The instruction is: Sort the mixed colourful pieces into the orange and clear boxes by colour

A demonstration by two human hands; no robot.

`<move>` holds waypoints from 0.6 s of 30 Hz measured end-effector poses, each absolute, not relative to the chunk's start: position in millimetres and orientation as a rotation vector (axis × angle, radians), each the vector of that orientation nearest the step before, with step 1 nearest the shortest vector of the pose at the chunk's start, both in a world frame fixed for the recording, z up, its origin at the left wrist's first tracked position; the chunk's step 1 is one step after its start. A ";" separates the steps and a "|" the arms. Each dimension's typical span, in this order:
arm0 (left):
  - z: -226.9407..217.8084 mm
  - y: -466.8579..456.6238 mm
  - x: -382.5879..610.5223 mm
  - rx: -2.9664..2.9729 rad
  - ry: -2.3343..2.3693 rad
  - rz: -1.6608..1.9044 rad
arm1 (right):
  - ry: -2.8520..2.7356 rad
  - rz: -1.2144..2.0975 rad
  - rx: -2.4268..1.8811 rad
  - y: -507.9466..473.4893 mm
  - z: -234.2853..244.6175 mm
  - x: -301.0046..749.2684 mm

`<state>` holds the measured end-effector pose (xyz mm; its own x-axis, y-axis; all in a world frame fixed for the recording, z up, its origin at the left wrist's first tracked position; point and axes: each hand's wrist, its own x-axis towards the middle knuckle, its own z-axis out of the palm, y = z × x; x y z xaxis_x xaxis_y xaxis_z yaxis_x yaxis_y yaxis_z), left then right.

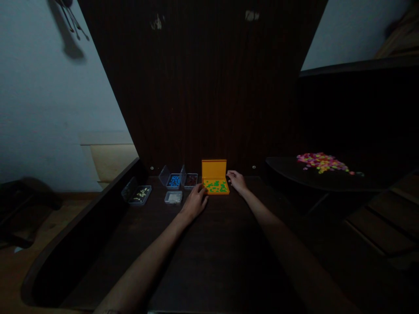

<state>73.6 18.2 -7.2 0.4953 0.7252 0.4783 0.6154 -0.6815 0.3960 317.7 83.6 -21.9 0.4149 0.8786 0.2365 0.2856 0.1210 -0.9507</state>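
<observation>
An orange box stands on the dark desk with its lid raised against the back panel. Small green pieces lie scattered in its tray. At the tray's left front corner rests my left hand, fingers stretched toward the edge and thumb apart; it seems to touch the box. My right hand is just right of the box, its fingers curled together at the tips beside the lid. Whatever they may pinch is too small and dark to make out.
Left of the box are clear cases with blue pieces, dark red pieces and pale pieces, lids up. A closed clear case sits nearer. Colourful pieces are heaped on the right shelf. A raised side board edges the desk.
</observation>
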 end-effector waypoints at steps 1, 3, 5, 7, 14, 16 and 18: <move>-9.1 20.7 76.1 2.546 1.187 0.938 | -1.118 0.606 -1.421 84.1 -22.5 315.3; -12.0 24.0 77.3 2.517 1.213 0.939 | -1.122 0.608 -1.403 85.6 -22.7 311.0; -13.8 24.8 75.0 2.502 1.205 0.958 | -1.127 0.608 -1.385 87.3 -21.9 307.6; -14.3 23.4 70.9 2.499 1.167 0.982 | -1.139 0.612 -1.368 88.0 -20.4 305.2; -10.6 11.5 53.3 2.444 1.080 1.031 | -1.204 0.664 -1.322 74.3 -15.6 301.2; -9.3 7.6 48.8 2.431 1.066 1.032 | -1.214 0.680 -1.312 66.8 -14.8 300.3; -9.0 3.5 45.1 2.409 1.043 1.045 | -1.224 0.690 -1.302 58.7 -14.0 299.4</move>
